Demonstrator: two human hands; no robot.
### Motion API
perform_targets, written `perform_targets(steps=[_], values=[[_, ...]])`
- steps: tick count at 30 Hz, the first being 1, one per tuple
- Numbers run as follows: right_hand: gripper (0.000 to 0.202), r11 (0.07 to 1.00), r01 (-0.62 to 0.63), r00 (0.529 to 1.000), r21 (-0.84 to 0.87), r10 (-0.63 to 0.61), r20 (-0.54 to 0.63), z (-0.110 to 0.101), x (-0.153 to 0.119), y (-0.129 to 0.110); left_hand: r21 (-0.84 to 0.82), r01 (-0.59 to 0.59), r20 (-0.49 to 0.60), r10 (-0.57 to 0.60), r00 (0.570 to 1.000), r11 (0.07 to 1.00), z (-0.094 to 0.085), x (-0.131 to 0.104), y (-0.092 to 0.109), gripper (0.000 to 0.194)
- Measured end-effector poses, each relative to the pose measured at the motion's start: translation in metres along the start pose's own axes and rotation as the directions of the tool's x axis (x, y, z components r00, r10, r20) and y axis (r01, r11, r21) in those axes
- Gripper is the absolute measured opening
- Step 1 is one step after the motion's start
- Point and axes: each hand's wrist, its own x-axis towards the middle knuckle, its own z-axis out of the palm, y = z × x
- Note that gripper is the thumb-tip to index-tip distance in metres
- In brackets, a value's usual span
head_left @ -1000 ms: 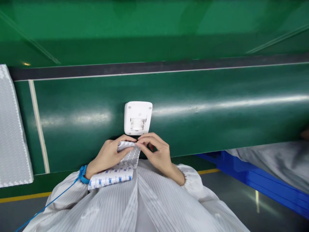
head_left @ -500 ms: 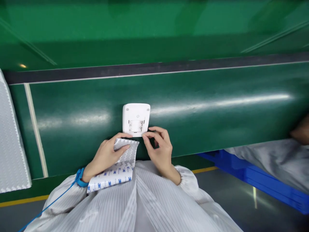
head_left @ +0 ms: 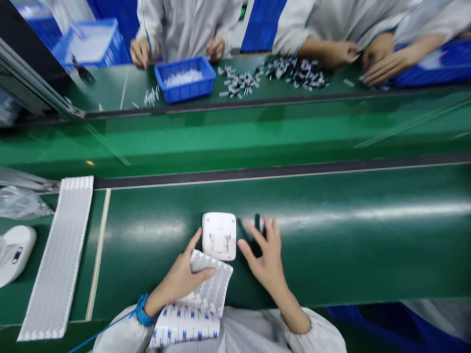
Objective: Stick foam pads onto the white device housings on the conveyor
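Observation:
A white plastic device (head_left: 220, 223) lies on the green work surface, its back with an uncovered battery compartment facing up. My left hand (head_left: 184, 274) is closed on a sheet of adhesive pads (head_left: 211, 282), thumb on top; its index finger reaches the device's left edge. The lower part of the sheet curls over, with blue 3M print on its backing. To the right of the device, my right hand (head_left: 267, 260) is open, fingers spread and slightly blurred, apart from the device. A dark blurred shape lies by its fingertips; I cannot make out what it is.
A long pad sheet (head_left: 59, 260) lies at left beside another white device (head_left: 16, 255) and a clear plastic bag (head_left: 20, 203). Across a green divider, co-workers' hands (head_left: 340, 53) are near small dark-and-white parts (head_left: 301, 73) and a blue bin (head_left: 189, 92).
The view has tilted up, bringing the opposite bench into sight. My right hand has left the device's lower edge and opened to its right. My left hand still holds the sheet.

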Motion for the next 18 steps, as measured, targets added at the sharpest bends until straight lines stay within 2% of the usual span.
perform_targets(steps=[3, 6, 8, 10, 13, 15, 17, 18], values=[[0.064, 0.988, 0.103, 0.982, 0.11, -0.119, 0.146, 0.026, 0.008, -0.012, -0.038, -0.027, 0.057, 0.029, 0.998, 0.999, -0.005, 0.018, -0.004, 0.096], [0.057, 0.944, 0.199, 0.947, 0.262, -0.254, 0.198, 0.038, 0.039, -0.028, -0.161, -0.071, 0.03, 0.076, 0.997, 0.984, -0.011, 0.032, -0.001, 0.088], [0.049, 0.92, 0.292, 0.929, 0.261, -0.338, 0.151, 0.039, 0.078, -0.035, -0.302, -0.049, 0.008, 0.054, 0.999, 0.952, -0.013, 0.039, 0.005, 0.089], [0.046, 0.923, 0.337, 0.936, 0.186, -0.349, 0.036, 0.039, 0.131, -0.039, -0.415, -0.018, -0.001, 0.019, 1.0, 0.91, -0.015, 0.046, 0.011, 0.088], [0.048, 0.948, 0.285, 0.956, 0.141, -0.271, -0.111, 0.044, 0.223, -0.044, -0.483, -0.039, -0.067, 0.008, 0.998, 0.875, -0.021, 0.061, 0.019, 0.075], [0.046, 0.96, 0.243, 0.962, 0.136, -0.221, -0.16, 0.05, 0.274, -0.048, -0.516, -0.072, -0.125, 0.008, 0.992, 0.854, -0.027, 0.074, 0.022, 0.067], [0.042, 0.965, 0.214, 0.966, 0.151, -0.186, -0.182, 0.054, 0.306, -0.05, -0.543, -0.096, -0.157, 0.012, 0.987, 0.834, -0.034, 0.088, 0.024, 0.064], [0.041, 0.964, 0.207, 0.966, 0.165, -0.174, -0.192, 0.056, 0.315, -0.051, -0.555, -0.105, -0.166, 0.014, 0.986, 0.825, -0.038, 0.094, 0.026, 0.064]])
